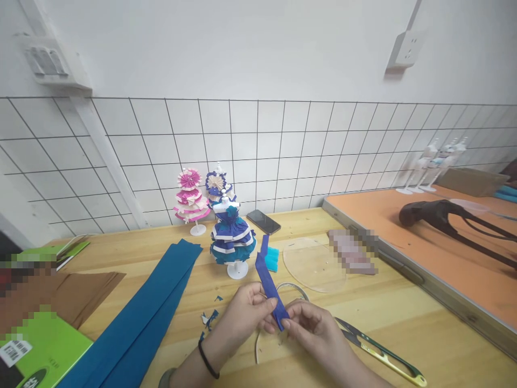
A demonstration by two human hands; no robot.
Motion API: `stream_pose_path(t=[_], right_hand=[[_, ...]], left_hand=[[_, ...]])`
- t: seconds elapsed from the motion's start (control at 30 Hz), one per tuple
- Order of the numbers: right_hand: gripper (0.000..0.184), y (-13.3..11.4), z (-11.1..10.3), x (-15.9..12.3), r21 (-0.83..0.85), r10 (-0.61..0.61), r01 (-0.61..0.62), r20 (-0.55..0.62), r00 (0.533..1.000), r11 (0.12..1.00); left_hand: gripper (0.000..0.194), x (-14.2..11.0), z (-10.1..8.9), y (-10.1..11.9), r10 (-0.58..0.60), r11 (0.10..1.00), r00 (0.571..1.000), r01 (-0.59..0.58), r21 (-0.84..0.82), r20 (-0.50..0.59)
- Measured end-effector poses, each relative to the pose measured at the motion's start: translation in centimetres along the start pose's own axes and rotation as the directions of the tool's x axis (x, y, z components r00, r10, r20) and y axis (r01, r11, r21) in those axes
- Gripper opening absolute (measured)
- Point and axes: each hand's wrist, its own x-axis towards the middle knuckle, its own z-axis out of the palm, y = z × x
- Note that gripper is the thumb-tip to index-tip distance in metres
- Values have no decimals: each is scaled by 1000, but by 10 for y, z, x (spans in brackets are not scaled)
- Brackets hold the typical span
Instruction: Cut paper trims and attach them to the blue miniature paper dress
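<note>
A folded dark blue strip of crepe paper [267, 281] slants between my hands above the table. My left hand [252, 310] is closed, pinching the strip from its left side. Around the strip's lower end the thumb and fingers of my right hand [309, 326] are pressed together. Beyond my hands stands a small dress form [233, 237] in a ruffled blue, teal and white paper dress. A teal piece of paper [272, 260] lies behind the strip. Partly hidden by my hands is a roll of tape [293, 291].
Yellow-handled thread snips [383, 353] lie right of my right hand. A clear round disc [314, 264] and a phone [263, 221] are farther back. Long teal crepe paper [137, 318] covers the left side, near paper scraps [210, 319]. A pink dress form [190, 202] stands behind.
</note>
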Motion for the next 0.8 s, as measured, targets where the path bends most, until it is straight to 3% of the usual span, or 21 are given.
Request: stream_pose_path(t=[0.3,0.63,0.8], right_hand=[[18,9,2,1,36,48,-48,-23,999,998],[28,4,4,3,240,81,-80,5,997,968],[36,8,4,4,255,69,-67,-2,998,965]], left_hand=[[33,2,-2,-1,22,1000,1000,-22,-5,-5],[32,0,2,6,3,1000,1000,-3,-13,-29],[33,1,-1,1,60,998,997,-59,-17,47]])
